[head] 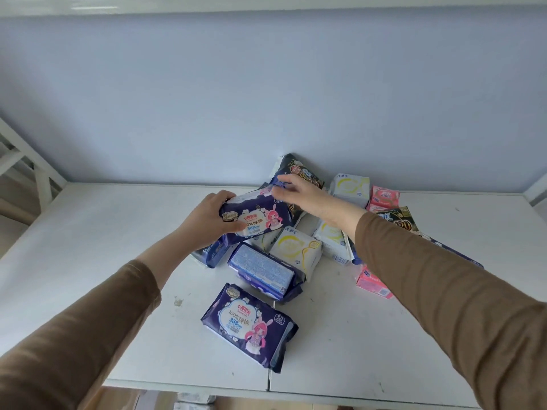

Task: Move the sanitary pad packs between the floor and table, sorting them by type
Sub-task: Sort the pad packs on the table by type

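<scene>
Left hand [207, 220] grips purple pack [254, 217] above the pile mid-worktop [118, 232], right hand [299, 193] fingers pinching its far end; lift clear, set beside matching pack [250, 324] near front edge.

The scuffed white desk [97, 261] set against the pale blue wall carries a dark purple plastic pad pack with a pink-haired cartoon girl [248, 325] near its front edge, a blue-backed pack [262, 269] behind it, white-and-yellow packs [297, 250] and pink packs [373, 284].
</scene>
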Tool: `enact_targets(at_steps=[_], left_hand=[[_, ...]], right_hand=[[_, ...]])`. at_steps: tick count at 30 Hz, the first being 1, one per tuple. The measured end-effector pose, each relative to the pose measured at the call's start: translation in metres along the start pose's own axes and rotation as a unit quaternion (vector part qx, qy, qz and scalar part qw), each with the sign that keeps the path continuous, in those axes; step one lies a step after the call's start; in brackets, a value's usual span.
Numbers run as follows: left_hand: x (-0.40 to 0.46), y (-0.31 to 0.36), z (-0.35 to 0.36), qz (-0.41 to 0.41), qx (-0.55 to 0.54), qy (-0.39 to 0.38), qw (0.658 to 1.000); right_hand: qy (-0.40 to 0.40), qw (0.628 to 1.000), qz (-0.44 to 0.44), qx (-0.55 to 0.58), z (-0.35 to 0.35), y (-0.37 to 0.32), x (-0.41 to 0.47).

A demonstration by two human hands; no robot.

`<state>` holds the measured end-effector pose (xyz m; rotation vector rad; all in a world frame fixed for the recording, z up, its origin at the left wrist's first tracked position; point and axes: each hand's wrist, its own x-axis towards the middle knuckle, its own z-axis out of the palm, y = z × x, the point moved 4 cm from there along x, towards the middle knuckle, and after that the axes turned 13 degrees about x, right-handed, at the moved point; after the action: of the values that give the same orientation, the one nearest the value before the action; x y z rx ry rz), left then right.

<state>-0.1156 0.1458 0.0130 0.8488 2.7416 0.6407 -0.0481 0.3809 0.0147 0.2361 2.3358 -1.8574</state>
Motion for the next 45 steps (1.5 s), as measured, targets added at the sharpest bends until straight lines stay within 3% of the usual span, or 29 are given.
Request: enact_targets(at_steps=[2,7,11,13,18,22,25,30,36,38,40,45], left_hand=[[-0.004,0.004,0.001,0.025,0.010,0.003,1.000],[-0.027,0.004,0.001,0.036,-0.064,0.045,0.996],[-0.044,0.010,0.007,0.051,-0.111,0.067,0.990],[-0.049,0.016,0.010,0.050,-0.123,0.071,0.989],[-0.091,0.009,0.020,0.067,-0.032,0.152,0.986],[-0.132,0.002,0.057,0.185,0.091,-0.008,0.979],[-0.136,-0.007,0.072,0.179,0.175,-0.050,0.967],[-0.132,-0.009,0.070,0.195,0.207,-0.153,0.946],[-0.143,0.000,0.067,0.236,0.382,-0.132,0.884],[-0.151,-0.004,0.066,0.219,0.352,-0.137,0.900],[-0.163,-0.008,0.064,0.177,0.258,-0.151,0.938],[-0.203,-0.015,0.063,0.112,0.112,-0.095,0.983]], right_hand=[[-0.047,0.997,0.012,-0.067,0.007,0.003,-0.013],[0.028,0.997,-0.056,-0.042,0.003,0.005,-0.036],[0.005,0.996,-0.019,-0.082,0.019,0.016,-0.053],[0.031,0.994,-0.032,-0.103,0.027,0.018,-0.059],[0.123,0.989,-0.062,-0.053,0.013,0.018,-0.084],[0.149,0.988,-0.050,-0.013,-0.003,0.021,-0.114],[0.170,0.985,-0.041,-0.011,-0.006,0.024,-0.131],[0.196,0.979,-0.048,-0.005,-0.003,0.027,-0.155],[0.223,0.972,-0.067,0.032,0.006,0.031,-0.192],[0.216,0.972,-0.073,0.050,0.011,0.032,-0.205],[0.209,0.972,-0.080,0.065,0.017,0.032,-0.220],[0.186,0.970,-0.099,0.122,0.042,0.043,-0.264]])
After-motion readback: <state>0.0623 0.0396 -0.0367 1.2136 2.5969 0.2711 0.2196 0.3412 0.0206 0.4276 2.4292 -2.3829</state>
